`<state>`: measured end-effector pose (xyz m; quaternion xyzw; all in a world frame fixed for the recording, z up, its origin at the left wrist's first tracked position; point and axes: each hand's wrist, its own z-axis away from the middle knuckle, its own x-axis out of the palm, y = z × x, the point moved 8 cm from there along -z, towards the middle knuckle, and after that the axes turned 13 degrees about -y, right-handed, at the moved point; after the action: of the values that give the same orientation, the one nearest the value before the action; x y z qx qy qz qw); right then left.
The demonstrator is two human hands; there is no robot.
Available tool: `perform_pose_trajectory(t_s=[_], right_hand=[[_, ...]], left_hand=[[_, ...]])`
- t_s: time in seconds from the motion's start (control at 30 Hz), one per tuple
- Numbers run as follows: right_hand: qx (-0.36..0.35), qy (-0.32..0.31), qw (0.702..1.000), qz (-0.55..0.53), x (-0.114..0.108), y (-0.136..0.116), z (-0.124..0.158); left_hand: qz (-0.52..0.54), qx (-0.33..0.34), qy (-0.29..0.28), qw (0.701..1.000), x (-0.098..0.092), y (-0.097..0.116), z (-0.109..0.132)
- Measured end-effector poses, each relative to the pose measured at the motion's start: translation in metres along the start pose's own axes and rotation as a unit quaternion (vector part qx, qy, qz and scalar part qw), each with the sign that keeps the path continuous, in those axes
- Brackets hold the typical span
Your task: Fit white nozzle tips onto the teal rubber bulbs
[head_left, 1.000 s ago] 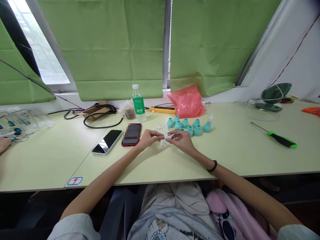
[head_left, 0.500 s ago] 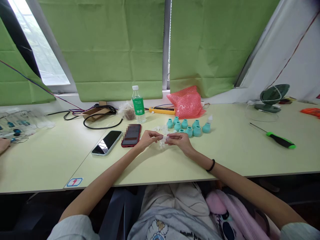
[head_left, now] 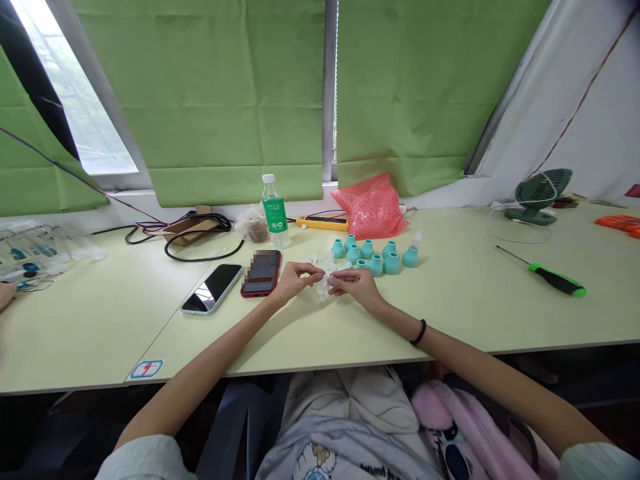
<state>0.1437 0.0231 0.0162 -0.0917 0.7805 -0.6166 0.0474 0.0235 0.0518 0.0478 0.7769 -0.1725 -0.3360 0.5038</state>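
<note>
My left hand (head_left: 299, 283) is closed in a pinch over the table, thumb against forefinger. Facing it, my right hand (head_left: 358, 285) also pinches, its fingertips almost meeting the left ones. Between them is a small translucent plastic piece, too small to make out clearly. Under and behind the fingertips lie several clear plastic parts (head_left: 321, 292) and small white pieces (head_left: 315, 259). Several turquoise bulb-shaped rubber pieces (head_left: 391, 263) stand just beyond my right hand. One turquoise bulb (head_left: 411, 257) at their right end has a translucent nozzle on top.
Two phones (head_left: 213, 289) lie left of my hands. Behind stand a water bottle (head_left: 275, 217), a yellow tool (head_left: 323, 223) and red bubble wrap (head_left: 373, 207). A screwdriver (head_left: 555, 279) and a fan (head_left: 537, 197) are at right. Another person's hand (head_left: 6, 295) shows at far left.
The view has shifted slightly. Both hands keep their pinch at nearly the same spot, with the fingertips turned a little.
</note>
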Motion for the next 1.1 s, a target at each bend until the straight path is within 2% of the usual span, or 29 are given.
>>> perform_pose_trajectory(t_s=[0.3, 0.6, 1.1], right_hand=[[-0.026, -0.018, 0.999, -0.03, 0.002, -0.005, -0.001], [-0.012, -0.024, 0.998, -0.056, 0.001, -0.002, -0.001], [0.01, -0.04, 0.996, -0.083, 0.004, 0.003, -0.003]], left_hand=[[-0.089, 0.049, 0.008, 0.995, 0.004, 0.015, 0.004], [-0.155, 0.062, 0.011, 0.986, 0.005, 0.016, 0.005], [-0.166, 0.075, 0.014, 0.983, 0.006, 0.02, 0.007]])
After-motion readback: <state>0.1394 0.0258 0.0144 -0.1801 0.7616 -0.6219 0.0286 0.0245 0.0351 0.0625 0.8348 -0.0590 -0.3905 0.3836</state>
